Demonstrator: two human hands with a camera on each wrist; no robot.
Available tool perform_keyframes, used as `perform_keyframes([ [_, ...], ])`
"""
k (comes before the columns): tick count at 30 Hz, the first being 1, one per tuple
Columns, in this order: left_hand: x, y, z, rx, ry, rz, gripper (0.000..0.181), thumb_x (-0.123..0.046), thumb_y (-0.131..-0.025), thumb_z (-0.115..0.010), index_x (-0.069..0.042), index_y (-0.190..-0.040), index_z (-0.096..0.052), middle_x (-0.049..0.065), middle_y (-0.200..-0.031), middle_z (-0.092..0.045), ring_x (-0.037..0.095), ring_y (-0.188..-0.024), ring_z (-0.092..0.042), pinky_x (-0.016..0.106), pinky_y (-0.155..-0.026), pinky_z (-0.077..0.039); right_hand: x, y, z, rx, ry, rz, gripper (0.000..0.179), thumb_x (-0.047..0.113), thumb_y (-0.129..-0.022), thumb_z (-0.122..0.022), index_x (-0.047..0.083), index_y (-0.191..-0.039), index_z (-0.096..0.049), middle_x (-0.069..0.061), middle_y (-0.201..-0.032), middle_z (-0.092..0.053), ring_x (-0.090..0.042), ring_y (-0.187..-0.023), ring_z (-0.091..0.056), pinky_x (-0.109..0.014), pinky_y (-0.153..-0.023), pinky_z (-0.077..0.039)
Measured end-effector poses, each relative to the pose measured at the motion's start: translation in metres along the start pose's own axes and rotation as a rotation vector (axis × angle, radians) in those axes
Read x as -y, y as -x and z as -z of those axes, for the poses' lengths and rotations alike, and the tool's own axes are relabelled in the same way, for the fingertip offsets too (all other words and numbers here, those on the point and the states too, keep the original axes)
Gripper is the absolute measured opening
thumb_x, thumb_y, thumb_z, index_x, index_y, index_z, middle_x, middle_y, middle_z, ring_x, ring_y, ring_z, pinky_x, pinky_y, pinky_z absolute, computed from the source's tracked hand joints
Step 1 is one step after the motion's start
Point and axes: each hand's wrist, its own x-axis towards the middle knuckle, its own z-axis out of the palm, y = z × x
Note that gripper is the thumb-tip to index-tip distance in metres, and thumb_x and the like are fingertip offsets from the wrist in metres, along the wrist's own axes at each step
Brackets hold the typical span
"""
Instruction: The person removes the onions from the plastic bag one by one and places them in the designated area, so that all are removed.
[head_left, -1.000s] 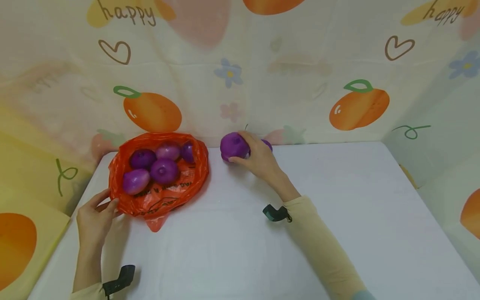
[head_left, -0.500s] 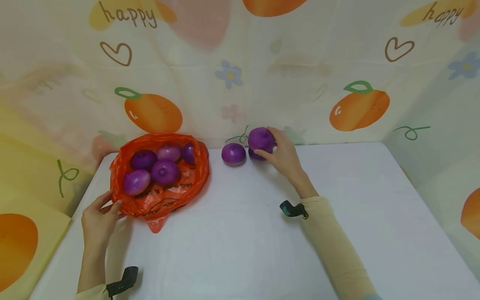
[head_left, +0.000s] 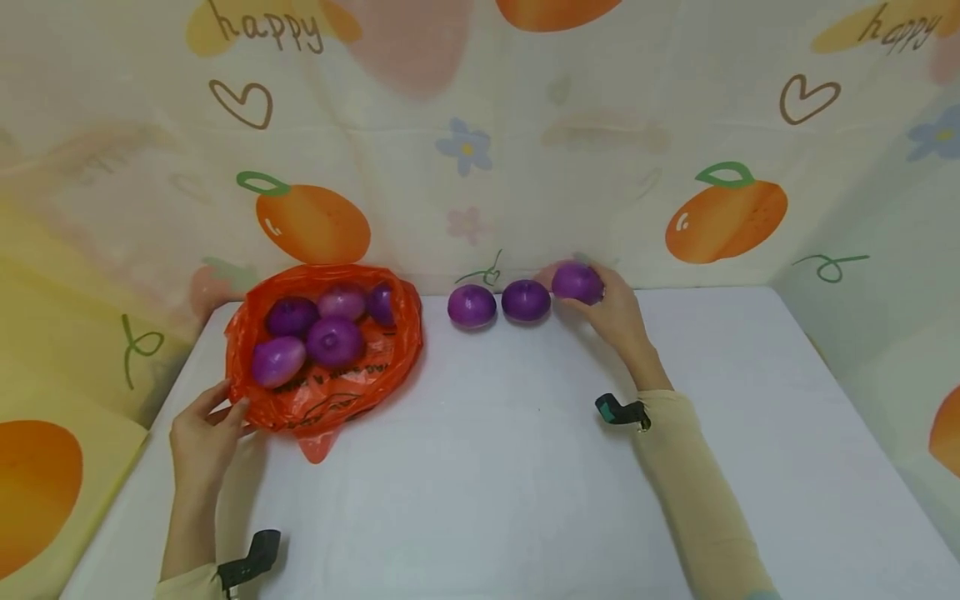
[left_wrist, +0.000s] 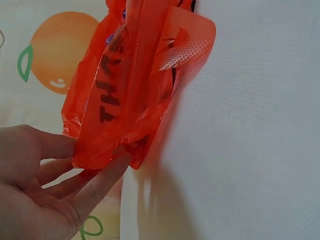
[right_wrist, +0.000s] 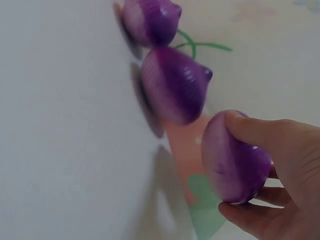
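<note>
Your right hand [head_left: 618, 312] grips an onion [head_left: 576, 283], seemingly not yet set down, beside two onions [head_left: 527, 301] lined up on the table [head_left: 480, 483]. Five onions [head_left: 335, 341] lie inside the red bag [head_left: 352, 400], so most are there; your left hand [head_left: 202, 437] pinches its edge. Its lettering shows "THA", the rest unclear; the cloth backdrop [head_left: 405, 167] reads "happy" twice.

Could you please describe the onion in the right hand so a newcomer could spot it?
On the white table, find the red bag; to its right, two purple onions rest side by side at the back. Right of them, the right hand grips the onion you want: unlike both neighbours, it is off the table.
</note>
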Motion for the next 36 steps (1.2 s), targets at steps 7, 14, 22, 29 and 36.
perform_keyframes([
  [7, 0.001, 0.000, 0.000, 0.016, -0.005, -0.010, 0.047, -0.009, -0.096, -0.058, 0.001, -0.141, -0.049, 0.029, -0.137, -0.051, -0.019, -0.068, -0.055, 0.012, -0.058, -0.053, -0.019, 0.001, -0.002, 0.068, 0.053, -0.040, 0.079, 0.024, -0.083, -0.080, -0.006, -0.144, -0.040, -0.028, -0.144, -0.045, -0.042, -0.134, -0.040, -0.053, -0.112, -0.031],
  [14, 0.002, -0.003, -0.001, 0.017, -0.009, -0.012, 0.047, -0.009, -0.096, -0.059, 0.000, -0.141, -0.050, 0.028, -0.137, -0.052, -0.018, -0.066, -0.055, 0.012, -0.057, -0.053, -0.024, -0.001, -0.002, 0.125, 0.091, -0.062, 0.076, 0.025, -0.085, -0.077, -0.005, -0.144, -0.039, -0.028, -0.144, -0.044, -0.043, -0.133, -0.040, -0.055, -0.112, -0.030],
  [22, 0.000, -0.001, 0.000, 0.023, -0.021, 0.001, 0.048, -0.011, -0.096, -0.058, -0.001, -0.142, -0.049, 0.026, -0.138, -0.052, -0.019, -0.066, -0.054, 0.011, -0.057, -0.052, -0.021, -0.001, 0.001, 0.153, 0.105, -0.067, 0.081, 0.026, -0.087, -0.075, -0.008, -0.147, -0.031, -0.031, -0.146, -0.038, -0.045, -0.135, -0.036, -0.056, -0.112, -0.029],
  [29, -0.003, 0.000, 0.000, 0.020, -0.028, 0.003, 0.048, -0.012, -0.097, -0.058, -0.001, -0.142, -0.049, 0.025, -0.138, -0.052, -0.019, -0.066, -0.053, 0.011, -0.058, -0.052, 0.030, -0.006, 0.007, 0.148, 0.123, 0.089, 0.084, 0.027, -0.087, -0.076, -0.009, -0.147, -0.030, -0.028, -0.151, -0.033, -0.043, -0.141, -0.028, -0.052, -0.117, -0.023],
  [36, -0.002, 0.001, 0.001, 0.027, -0.018, 0.000, 0.048, -0.011, -0.097, -0.057, -0.001, -0.143, -0.048, 0.026, -0.138, -0.052, -0.018, -0.066, -0.055, 0.012, -0.058, -0.053, 0.079, -0.008, -0.006, 0.183, 0.072, 0.190, 0.080, 0.027, -0.088, -0.075, -0.005, -0.148, -0.033, -0.024, -0.152, -0.034, -0.039, -0.141, -0.031, -0.046, -0.118, -0.022],
])
